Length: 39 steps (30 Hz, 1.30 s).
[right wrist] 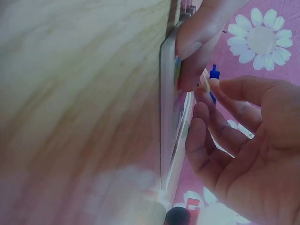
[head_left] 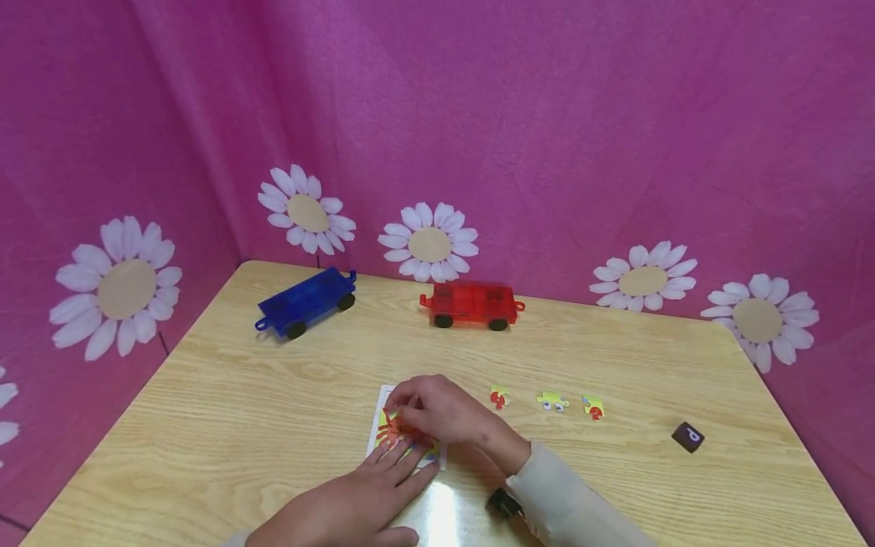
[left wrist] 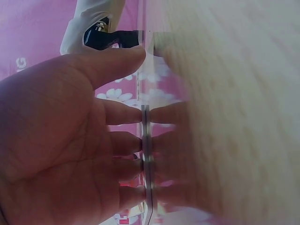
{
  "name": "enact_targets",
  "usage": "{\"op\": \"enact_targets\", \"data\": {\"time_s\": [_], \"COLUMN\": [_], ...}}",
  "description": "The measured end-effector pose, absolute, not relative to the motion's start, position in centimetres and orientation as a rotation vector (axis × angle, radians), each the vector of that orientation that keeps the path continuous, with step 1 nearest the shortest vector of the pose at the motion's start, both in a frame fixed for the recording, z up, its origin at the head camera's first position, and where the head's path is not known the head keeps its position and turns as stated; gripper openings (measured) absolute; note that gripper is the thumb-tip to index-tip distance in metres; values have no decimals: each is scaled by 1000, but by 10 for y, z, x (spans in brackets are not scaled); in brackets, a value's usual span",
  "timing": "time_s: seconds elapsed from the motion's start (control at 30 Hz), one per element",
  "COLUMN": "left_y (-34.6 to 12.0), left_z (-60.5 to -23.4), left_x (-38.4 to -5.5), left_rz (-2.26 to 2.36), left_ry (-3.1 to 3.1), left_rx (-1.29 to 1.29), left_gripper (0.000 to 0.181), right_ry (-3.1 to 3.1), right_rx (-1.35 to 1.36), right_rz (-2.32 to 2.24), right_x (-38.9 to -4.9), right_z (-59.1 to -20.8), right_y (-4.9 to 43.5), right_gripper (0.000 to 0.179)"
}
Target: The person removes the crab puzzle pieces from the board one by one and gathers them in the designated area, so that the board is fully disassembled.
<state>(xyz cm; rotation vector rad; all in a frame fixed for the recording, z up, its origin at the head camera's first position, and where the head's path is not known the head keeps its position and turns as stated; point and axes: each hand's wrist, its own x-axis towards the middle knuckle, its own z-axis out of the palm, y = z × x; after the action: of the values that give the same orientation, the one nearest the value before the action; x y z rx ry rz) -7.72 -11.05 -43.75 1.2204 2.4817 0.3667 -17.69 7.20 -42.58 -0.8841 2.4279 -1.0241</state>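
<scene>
A small white-edged puzzle board (head_left: 374,431) with a red-and-yellow picture lies on the table in the head view. My left hand (head_left: 355,497) has its fingers straight, their tips resting on the near part of the board. Over its upper right, my right hand (head_left: 440,406) bends down with fingers curled. The right wrist view shows its thumb and index finger pinching a small, thin puzzle piece (right wrist: 206,85) close over the board (right wrist: 167,112). From above, the right hand hides that piece. Left fingertips meet the board's edge (left wrist: 146,154) in the left wrist view.
Three loose puzzle pieces lie right of the hands: one (head_left: 500,396) nearest, one with eyes (head_left: 552,400) and one farther right (head_left: 593,408). A dark letter cube (head_left: 687,437) sits beyond. Behind stand a blue wheeled toy wagon (head_left: 307,302) and a red one (head_left: 472,304).
</scene>
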Motion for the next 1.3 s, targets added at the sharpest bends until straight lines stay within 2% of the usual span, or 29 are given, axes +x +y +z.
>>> {"op": "enact_targets", "data": {"time_s": [0.13,0.57,0.93,1.3], "left_y": [-110,-108,-107,-107], "left_z": [-437,-435,-436,-436], "left_x": [-77,-78,-76,-76], "left_rz": [349,385,348,374], "left_ry": [2493,2443,2490,2484], "left_rx": [1230,1119,1154,1146], "left_gripper": [75,75,73,72], "right_ry": [2392,2477,2583,2562], "right_rx": [-883,-834,-896,-793], "right_rz": [-1107,-1117,-1057,-1004], "right_x": [-178,-179,-176,-175], "right_z": [-426,-418,-412,-409], "right_y": [70,82,127,187], "right_gripper": [11,13,17,14]}}
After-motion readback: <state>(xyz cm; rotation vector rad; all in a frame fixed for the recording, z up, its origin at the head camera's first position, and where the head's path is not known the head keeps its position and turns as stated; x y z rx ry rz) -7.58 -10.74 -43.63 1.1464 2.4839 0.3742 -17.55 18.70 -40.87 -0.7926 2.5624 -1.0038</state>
